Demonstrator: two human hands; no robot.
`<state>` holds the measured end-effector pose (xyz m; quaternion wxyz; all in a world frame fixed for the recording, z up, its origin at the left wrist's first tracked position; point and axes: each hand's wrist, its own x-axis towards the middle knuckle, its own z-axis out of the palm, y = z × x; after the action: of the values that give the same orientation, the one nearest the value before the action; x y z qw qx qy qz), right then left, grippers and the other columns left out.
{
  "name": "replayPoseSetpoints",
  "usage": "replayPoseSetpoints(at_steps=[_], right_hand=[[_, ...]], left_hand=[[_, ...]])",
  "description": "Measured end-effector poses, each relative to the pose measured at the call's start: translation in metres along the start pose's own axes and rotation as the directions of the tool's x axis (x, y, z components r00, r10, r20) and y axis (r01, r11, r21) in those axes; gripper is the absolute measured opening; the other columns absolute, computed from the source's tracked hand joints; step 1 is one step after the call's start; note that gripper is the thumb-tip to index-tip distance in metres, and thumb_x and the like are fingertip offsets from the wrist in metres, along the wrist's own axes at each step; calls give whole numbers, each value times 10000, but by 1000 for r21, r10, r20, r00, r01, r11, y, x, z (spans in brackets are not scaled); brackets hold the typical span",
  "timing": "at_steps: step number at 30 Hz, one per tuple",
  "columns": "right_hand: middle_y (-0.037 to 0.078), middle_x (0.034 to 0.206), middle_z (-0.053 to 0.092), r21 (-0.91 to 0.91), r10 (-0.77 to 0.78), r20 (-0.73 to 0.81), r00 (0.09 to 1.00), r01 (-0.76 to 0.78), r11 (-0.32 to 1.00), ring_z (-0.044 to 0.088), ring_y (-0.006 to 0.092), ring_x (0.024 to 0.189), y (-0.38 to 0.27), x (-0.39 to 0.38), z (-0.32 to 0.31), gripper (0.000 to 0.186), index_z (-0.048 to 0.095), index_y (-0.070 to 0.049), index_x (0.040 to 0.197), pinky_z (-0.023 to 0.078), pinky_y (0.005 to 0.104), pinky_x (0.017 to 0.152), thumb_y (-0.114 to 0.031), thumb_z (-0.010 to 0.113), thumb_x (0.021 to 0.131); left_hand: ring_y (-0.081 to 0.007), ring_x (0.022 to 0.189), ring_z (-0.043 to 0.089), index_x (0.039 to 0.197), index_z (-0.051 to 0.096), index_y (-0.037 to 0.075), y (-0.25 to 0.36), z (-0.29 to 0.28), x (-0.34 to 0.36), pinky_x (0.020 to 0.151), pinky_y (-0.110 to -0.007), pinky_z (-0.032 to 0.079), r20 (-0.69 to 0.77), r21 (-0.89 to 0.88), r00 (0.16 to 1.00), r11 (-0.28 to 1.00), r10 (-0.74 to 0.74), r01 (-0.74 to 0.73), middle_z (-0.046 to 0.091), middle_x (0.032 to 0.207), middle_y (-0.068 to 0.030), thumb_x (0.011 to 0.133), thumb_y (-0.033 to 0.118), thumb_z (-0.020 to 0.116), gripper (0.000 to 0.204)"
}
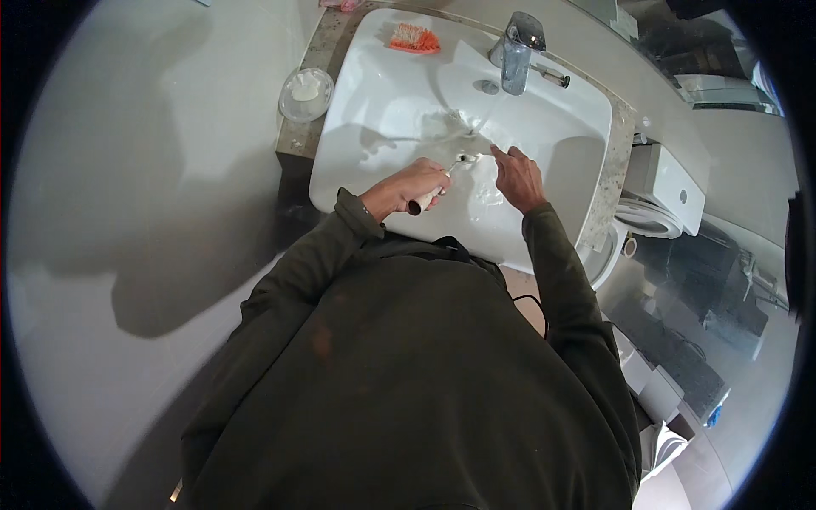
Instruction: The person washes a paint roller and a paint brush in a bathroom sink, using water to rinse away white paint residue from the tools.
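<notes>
Here we are over a white washbasin (378, 174), the mixer tap (520, 51) sending water (485, 117) down in a thin stream; the left hand (410, 184) is wrapped closed around a pale-handled implement (422, 204), its dark round end towards the wearer, its slim neck angled up to the basin's middle, just short of the splash; what kind of tool it is, I cannot say for sure; across from it, the right hand (519, 178) has its index finger stretched out beside the water, the others curled in, and whether anything is tucked in there I cannot tell; the step in hand looks, to my eye, like rinsing the tool's thin end; the next move would seem to call for a steady left grip, a wet handle being likely to slip, and a light right fingertip; up in the far left corner sits an orange-and-white scrub brush (415, 39).
</notes>
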<state>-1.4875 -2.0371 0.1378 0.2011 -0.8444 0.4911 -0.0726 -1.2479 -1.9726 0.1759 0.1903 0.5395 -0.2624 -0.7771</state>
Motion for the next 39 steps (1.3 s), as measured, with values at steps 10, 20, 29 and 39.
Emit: replayPoseSetpoints(at_steps=[10,20,29,39], right_hand=[[151,879,603,-108,-36,41,999,40,993,641,368,695,-16,9,-23,387,659,-127,1171,528,467,631,-31,560,809],[124,913,532,-169,-54,53,997,62,984,618,348,687,-5,-14,-15,499,623,-130,1212,507,461,598,55,534,757],[151,984,546,-153,-123,-65,990,112,982,632,361,705,-16,-1,13,533,589,-123,1248,526,465,630,64,525,753],[194,1153,575,-174,-114,-161,980,86,981,648,337,681,-4,-4,21,579,565,-173,1303,538,436,605,23,547,759]], left_hand=[[-109,484,485,728,537,52,6,-15,-4,408,-277,339,-6,142,1000,990,-6,6,495,654,-16,828,159,579,152],[-109,493,502,760,544,54,7,-28,4,420,-273,386,46,113,999,993,-26,20,506,662,-19,818,162,593,131],[-106,487,505,839,564,41,10,-32,5,410,-280,388,69,167,996,985,-59,47,524,697,-24,823,155,604,122],[-127,489,528,846,580,40,7,-35,14,415,-291,410,96,215,995,977,-19,-2,551,660,-32,863,187,593,149]])
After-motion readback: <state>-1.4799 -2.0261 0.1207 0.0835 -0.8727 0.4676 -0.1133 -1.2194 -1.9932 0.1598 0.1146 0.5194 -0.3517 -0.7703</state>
